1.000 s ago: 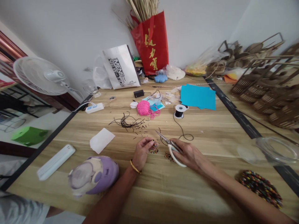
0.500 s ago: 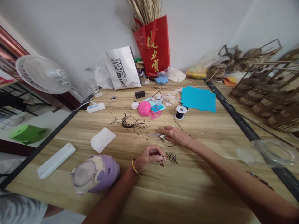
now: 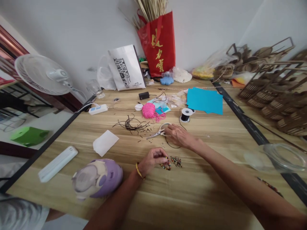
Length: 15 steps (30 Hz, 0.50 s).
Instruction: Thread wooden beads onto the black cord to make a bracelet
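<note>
A small loop of colourful beads (image 3: 168,167) hangs from the bent thumb and fingers of my left hand (image 3: 153,159), just above the tabletop. Right beside it lies a loose pile of similar beads (image 3: 177,161). My right hand (image 3: 177,134) is curled over the handle end of a pair of white-handled scissors (image 3: 157,133); its fingers hide part of the handles. The scissor blades lie slightly apart and point left. Near their tips are a tangle of black cord (image 3: 130,124) and short black clippings. A black cord runs from beneath my right hand toward a white spool (image 3: 185,114).
Pink yarn (image 3: 148,110), blue sheets (image 3: 205,100) and bags stand farther back. A purple-and-cream device (image 3: 98,179), a white paper (image 3: 105,142) and a long white case (image 3: 58,164) are at left. Woven baskets (image 3: 275,99) and a clear round container (image 3: 285,156) are at right.
The scissors have shifted left and turned, so their handles now show more beside my right hand. The bead loop in my left hand hangs more open to view.
</note>
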Available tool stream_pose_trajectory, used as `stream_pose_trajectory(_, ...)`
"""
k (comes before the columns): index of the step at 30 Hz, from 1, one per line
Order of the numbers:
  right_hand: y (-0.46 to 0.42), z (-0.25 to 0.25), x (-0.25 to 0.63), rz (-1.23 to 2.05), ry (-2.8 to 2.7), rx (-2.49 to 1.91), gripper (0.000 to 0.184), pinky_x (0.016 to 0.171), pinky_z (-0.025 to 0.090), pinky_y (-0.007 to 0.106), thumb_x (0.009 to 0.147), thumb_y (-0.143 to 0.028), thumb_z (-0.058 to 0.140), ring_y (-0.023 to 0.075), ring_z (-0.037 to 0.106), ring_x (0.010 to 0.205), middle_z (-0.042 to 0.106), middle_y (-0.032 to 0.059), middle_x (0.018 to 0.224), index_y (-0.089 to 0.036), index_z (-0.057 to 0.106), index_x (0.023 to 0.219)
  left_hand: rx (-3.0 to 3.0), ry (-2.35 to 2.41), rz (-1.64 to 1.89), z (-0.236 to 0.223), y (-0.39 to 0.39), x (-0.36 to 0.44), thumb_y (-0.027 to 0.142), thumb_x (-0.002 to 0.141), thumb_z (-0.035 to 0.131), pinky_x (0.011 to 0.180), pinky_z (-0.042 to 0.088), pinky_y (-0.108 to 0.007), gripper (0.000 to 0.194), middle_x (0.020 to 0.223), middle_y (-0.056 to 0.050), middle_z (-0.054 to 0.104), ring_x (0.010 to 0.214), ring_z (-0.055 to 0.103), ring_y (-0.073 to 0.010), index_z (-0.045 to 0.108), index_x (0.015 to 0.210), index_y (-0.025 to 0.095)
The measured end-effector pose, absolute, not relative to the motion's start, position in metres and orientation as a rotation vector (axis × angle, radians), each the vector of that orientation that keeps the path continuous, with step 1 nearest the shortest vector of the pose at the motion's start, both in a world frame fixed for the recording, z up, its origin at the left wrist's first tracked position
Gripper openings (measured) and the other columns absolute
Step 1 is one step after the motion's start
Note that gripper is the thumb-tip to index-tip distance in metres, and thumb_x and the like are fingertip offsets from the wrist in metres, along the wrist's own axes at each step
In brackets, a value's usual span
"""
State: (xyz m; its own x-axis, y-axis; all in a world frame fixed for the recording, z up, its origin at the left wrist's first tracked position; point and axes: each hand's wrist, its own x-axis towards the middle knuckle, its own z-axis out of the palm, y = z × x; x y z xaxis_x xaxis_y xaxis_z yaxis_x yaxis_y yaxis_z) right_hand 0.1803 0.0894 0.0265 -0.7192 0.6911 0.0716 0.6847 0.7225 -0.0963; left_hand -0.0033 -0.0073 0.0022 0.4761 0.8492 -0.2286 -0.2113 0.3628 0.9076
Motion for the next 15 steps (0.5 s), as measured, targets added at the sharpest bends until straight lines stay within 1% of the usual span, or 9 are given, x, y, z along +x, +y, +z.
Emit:
stream_pose_trajectory(3,0.067,0.028,0.191,0.133,-2.881,-1.178,0.015,0.076,0.043,0.03,0.089,-0.025,0.051,0.0221,0.059,0.088,0.063,0.012,0.094,-0.014,0.061,0.091,0.917,0.836,0.853,0.002,-0.006,-0.002,0.031,0.06,0.081,0.056,0.046,-0.022,0.03,0.062,-0.003,0.066,0.054,0.06,-0.0118,0.061,0.073,0.012)
stream_pose_trajectory(4,0.062,0.026,0.194,0.135,-2.901,-1.197,0.015,0.074,0.043,0.03,0.088,-0.026,0.053,0.0229,0.06,0.087,0.064,0.0121,0.091,-0.014,0.061,0.089,0.908,0.845,0.867,0.002,-0.005,-0.001,0.03,0.059,0.081,0.056,0.046,-0.022,0.029,0.062,-0.003,0.066,0.054,0.06,-0.0119,0.061,0.072,0.012)
stream_pose_trajectory(5,0.057,0.023,0.195,0.128,-2.914,-1.216,0.013,0.073,0.043,0.03,0.088,-0.024,0.053,0.0233,0.06,0.086,0.064,0.0122,0.09,-0.014,0.061,0.088,0.904,0.851,0.877,0.002,-0.005,-0.001,0.029,0.059,0.081,0.057,0.046,-0.023,0.029,0.062,-0.003,0.067,0.055,0.06,-0.0121,0.061,0.072,0.012)
stream_pose_trajectory(7,0.053,0.017,0.197,0.099,-2.921,-1.257,0.012,0.069,0.042,0.028,0.087,-0.015,0.049,0.0225,0.061,0.084,0.065,0.0123,0.09,-0.014,0.06,0.09,0.904,0.86,0.89,0.002,-0.004,0.0,0.029,0.058,0.081,0.058,0.045,-0.023,0.029,0.063,-0.003,0.067,0.056,0.06,-0.0122,0.062,0.071,0.012)
stream_pose_trajectory(9,0.052,0.013,0.199,0.067,-2.912,-1.274,0.019,0.068,0.041,0.028,0.087,-0.007,0.044,0.0214,0.06,0.083,0.065,0.0121,0.093,-0.015,0.059,0.095,0.9,0.866,0.897,0.003,-0.004,0.001,0.03,0.057,0.082,0.058,0.045,-0.024,0.03,0.063,-0.003,0.068,0.056,0.06,-0.0123,0.062,0.071,0.012)
stream_pose_trajectory(12,0.057,0.013,0.206,-0.015,-2.887,-1.306,0.025,0.072,0.042,0.029,0.087,-0.003,0.041,0.0227,0.059,0.087,0.064,0.0133,0.096,-0.014,0.059,0.101,0.883,0.869,0.918,0.003,-0.004,0.001,0.028,0.056,0.082,0.059,0.044,-0.024,0.03,0.063,-0.003,0.068,0.056,0.06,-0.012,0.062,0.07,0.012)
stream_pose_trajectory(15,0.058,0.021,0.217,-0.114,-2.802,-1.463,0.025,0.076,0.042,0.032,0.086,-0.001,0.04,0.0245,0.059,0.09,0.064,0.0165,0.095,-0.012,0.06,0.096,0.881,0.859,0.937,0.004,-0.004,0.001,0.027,0.056,0.082,0.06,0.044,-0.024,0.029,0.064,-0.004,0.069,0.057,0.06,-0.0118,0.062,0.07,0.012)
